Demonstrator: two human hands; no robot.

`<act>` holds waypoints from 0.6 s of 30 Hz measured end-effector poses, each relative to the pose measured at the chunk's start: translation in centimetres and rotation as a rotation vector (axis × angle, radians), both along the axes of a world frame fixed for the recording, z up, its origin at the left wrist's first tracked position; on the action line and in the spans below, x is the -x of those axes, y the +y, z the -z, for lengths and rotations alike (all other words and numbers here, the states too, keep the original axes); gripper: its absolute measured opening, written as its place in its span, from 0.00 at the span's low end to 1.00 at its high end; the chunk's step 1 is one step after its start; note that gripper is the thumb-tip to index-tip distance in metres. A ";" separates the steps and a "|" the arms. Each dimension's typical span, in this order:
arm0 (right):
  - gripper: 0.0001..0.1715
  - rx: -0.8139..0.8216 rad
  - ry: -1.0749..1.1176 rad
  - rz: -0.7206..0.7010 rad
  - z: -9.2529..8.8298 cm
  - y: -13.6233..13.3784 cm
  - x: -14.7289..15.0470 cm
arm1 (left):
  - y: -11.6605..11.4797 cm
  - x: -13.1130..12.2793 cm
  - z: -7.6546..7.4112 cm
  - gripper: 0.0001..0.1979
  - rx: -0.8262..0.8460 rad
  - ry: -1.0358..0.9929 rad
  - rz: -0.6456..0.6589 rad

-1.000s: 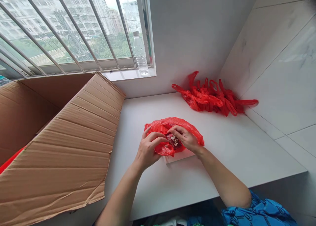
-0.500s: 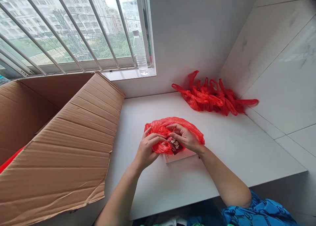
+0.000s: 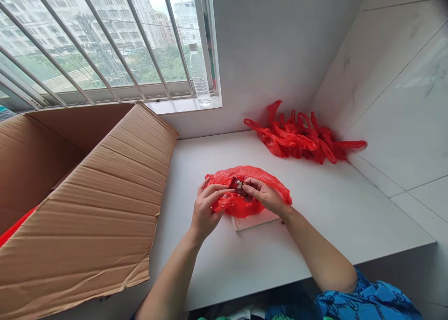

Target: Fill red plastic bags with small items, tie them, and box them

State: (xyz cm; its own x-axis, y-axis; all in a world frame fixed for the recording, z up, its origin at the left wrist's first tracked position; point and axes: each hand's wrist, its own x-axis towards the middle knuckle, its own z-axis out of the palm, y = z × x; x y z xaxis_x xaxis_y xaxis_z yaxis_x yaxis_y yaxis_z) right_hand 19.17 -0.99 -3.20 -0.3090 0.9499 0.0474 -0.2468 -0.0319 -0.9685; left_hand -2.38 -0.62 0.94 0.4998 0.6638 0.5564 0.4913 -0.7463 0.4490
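So the small, shiny dark red packet with pale print [image 3: 239, 184] is up over the thin, crinkly red plastic bag [image 3: 247, 210], about midway between the table's back and front edges. The right hand [image 3: 268, 198] has its grip clamped on it, thumb and fingers pinched together. The left hand [image 3: 206, 207] is on the bag's left side, fingertips right at the packet's left end, but the thumb's hidden, so can't tell if that grip is closed on anything. Bag's sitting on a flat off-white rectangular thing [image 3: 252, 223], box or book, no idea, with its front edge poking out on the white table [image 3: 224, 268]. There's a heap of crumpled red plastic bags [image 3: 297, 138] by the back right corner, and a big open brown cardboard box [image 3: 101, 208] at the left side.
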 end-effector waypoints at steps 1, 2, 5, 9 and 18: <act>0.18 0.003 0.013 0.006 0.1 0.0 0.1 | 0.0 0.0 0.0 0.16 -0.003 -0.002 0.003; 0.18 0.008 0.026 0.009 0.1 0.0 0.1 | 0.0 0.0 0.0 0.16 -0.003 -0.003 0.005; 0.16 0.012 0.055 0.012 0.2 0.0 0.2 | -0.1 0.0 -0.1 0.15 -0.002 0.004 0.010; 0.15 -0.025 0.029 0.013 0.2 0.0 0.1 | 0.0 0.2 -0.2 0.14 -0.011 0.027 0.006; 0.15 -0.018 -0.275 0.125 -0.6 -0.5 -1.0 | -0.1 0.1 -0.7 0.08 -0.109 0.129 0.058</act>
State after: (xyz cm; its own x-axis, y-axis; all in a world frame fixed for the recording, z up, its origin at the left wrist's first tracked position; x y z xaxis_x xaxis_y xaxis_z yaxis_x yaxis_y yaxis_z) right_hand 20.14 -1.53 -2.65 -0.1938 0.9810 -0.0043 0.0239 0.0004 -0.9997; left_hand -2.49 -0.76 1.68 0.6075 0.5710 0.5521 0.4942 -0.8159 0.3001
